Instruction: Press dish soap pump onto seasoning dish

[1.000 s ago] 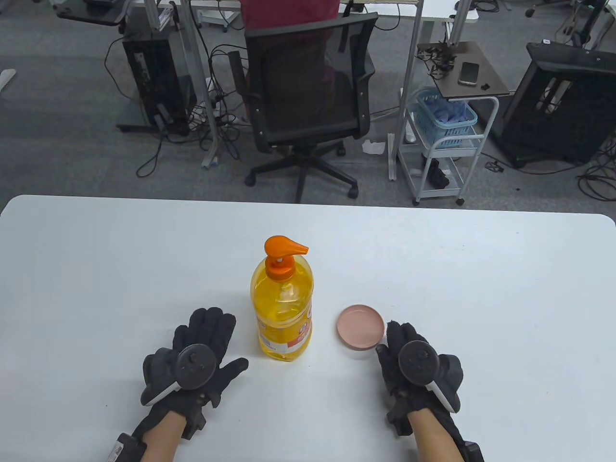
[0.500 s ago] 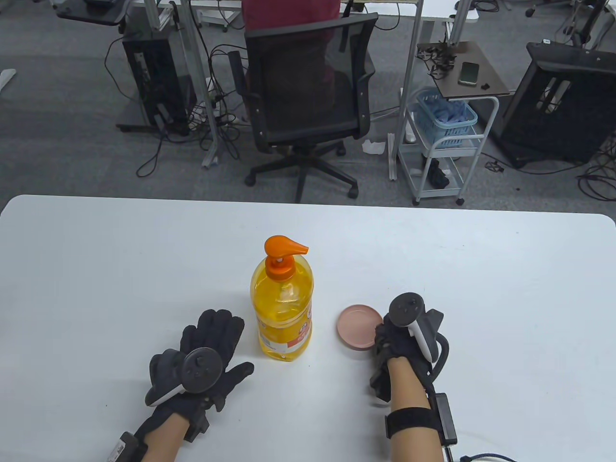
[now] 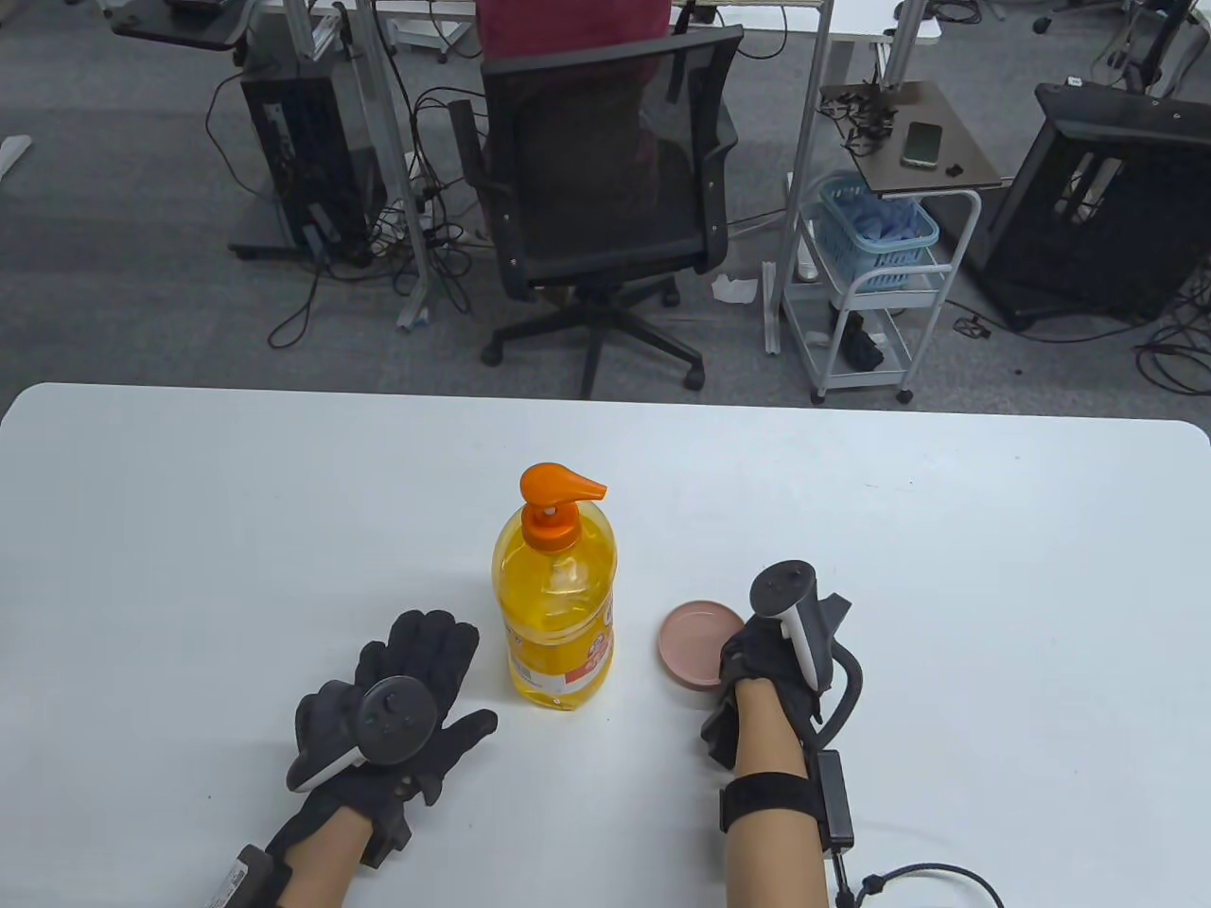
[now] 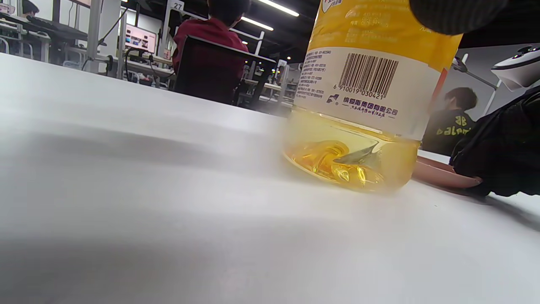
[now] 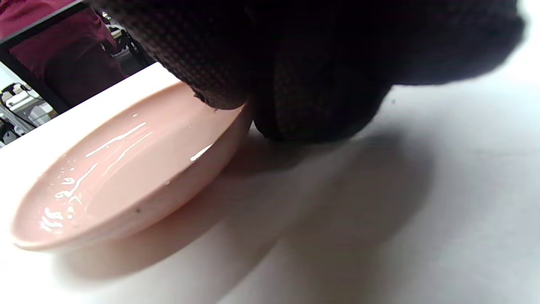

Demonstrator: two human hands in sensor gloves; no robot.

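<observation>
The left hand (image 3: 393, 709) lies palm down on the desk (image 3: 946, 567), fingers spread and pointing away, tracker on its back. The right hand (image 3: 771, 667) is turned on edge, thumb side up, its tracker standing upright, forearm running back toward the near edge. Its fingers (image 5: 320, 84) curl at the dish (image 5: 122, 169) rim, thumb on top.

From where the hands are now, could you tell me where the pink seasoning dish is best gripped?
Grip the seasoning dish by its thin raised rim on the near right side, where the right hand already touches it. It is shallow and lies flat, so only the rim offers purchase; the soap bottle stands to its left.
</observation>
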